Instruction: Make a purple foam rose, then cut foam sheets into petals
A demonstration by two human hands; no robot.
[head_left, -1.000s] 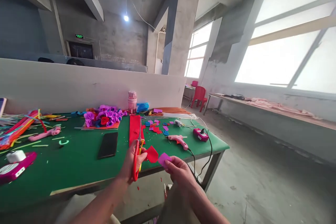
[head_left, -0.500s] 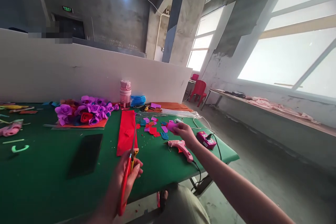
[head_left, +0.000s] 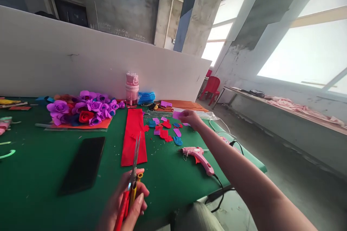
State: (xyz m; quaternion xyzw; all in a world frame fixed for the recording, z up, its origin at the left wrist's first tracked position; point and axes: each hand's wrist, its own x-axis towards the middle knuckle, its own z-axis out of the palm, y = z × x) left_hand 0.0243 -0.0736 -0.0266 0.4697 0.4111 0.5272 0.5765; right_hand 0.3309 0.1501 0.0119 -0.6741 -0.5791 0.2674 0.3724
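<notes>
My left hand (head_left: 127, 200) is closed around red-and-yellow handled scissors (head_left: 132, 178), blades pointing away over the green table (head_left: 40, 173). A long red felt strip (head_left: 133, 135) lies just beyond the blade tips. My right hand (head_left: 190, 118) reaches far across the table and pinches a small pink-purple felt piece (head_left: 176, 114) above a scatter of red, purple and blue felt scraps (head_left: 165, 130). A pink glue gun (head_left: 199, 154) lies under my right forearm.
A black phone (head_left: 84, 164) lies left of the red strip. Purple and red felt roses (head_left: 81, 110) are piled at the back left, beside a pink bottle (head_left: 132, 89) and a blue bundle (head_left: 146, 97). A white partition (head_left: 81, 65) backs the table. Red chairs (head_left: 211, 88) stand beyond.
My right hand carried the pink-purple piece from near my body out to the far scrap pile. The left hand with the scissors drew back toward me. The red cut-out near the scissors is gone.
</notes>
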